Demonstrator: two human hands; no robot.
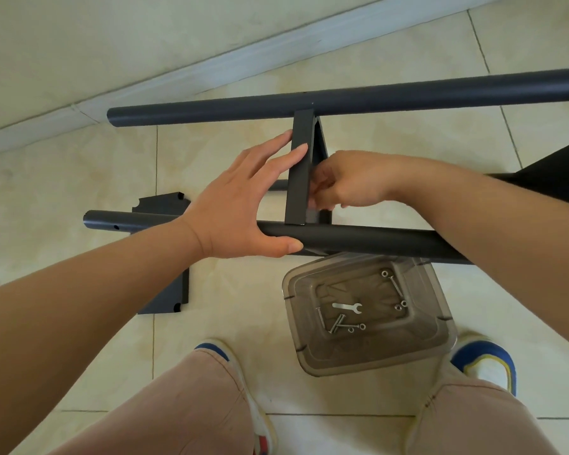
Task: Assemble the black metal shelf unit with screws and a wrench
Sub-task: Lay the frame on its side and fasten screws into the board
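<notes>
Two black metal tubes lie across the tiled floor, a far tube [408, 93] and a near tube [375, 239]. A black shelf panel [299, 178] stands on edge between them. My left hand [237, 205] presses straight fingers against the panel's left face, its thumb lying along the near tube. My right hand [352, 182] has its fingers curled at the panel's right side near the near tube; what they hold is hidden. A small silver wrench [347, 307], screws [337, 323] and nuts [399, 305] lie in a clear plastic container [440, 336].
Another black shelf panel [165, 293] lies flat on the floor under the near tube at the left. More black frame parts [559, 172] reach in from the right edge. A wall with a pale skirting runs behind. My knees and shoes are at the bottom.
</notes>
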